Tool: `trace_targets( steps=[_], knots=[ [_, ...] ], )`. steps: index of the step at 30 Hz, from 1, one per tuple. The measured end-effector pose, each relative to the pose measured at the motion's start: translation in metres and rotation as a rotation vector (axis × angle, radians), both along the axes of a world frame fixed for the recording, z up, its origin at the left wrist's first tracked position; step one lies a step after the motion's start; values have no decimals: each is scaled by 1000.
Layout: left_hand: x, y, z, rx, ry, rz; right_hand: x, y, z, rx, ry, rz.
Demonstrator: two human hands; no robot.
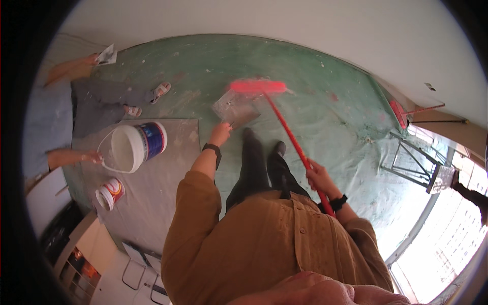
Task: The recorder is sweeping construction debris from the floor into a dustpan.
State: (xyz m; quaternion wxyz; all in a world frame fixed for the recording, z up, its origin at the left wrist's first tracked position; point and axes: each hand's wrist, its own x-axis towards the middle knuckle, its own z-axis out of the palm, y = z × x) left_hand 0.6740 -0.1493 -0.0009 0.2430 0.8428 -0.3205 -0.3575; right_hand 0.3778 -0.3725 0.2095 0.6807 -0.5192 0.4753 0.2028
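Observation:
In my left hand [221, 133] is the handle of a dustpan [237, 108], its pan low over the green floor covering [183, 72]. My right hand [319, 176] grips the red stick of a broom [286, 127]. The broom's red head [258, 86], blurred, lies across the far edge of the dustpan. Whether the pan touches the floor I cannot tell. Both of my feet stand just on the near side of the pan.
At left a co-worker [45, 118] holds a white bucket [127, 146] and a flat pale object [107, 55]. A smaller bucket [110, 194] is below. At right stand a metal-framed stool or stand [413, 162] and another red broom [398, 113]. A pale wall [267, 19] borders the floor.

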Motion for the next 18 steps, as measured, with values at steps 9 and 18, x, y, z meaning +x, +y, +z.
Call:
trace_targets(
  steps=[9, 18],
  knots=[
    [-84, 28, 37, 92, 190, 298, 38, -84, -95, -149, -141, 150],
    [-155, 83, -19, 200, 50, 300, -72, 1, -41, 147, 2, 547]
  ],
)
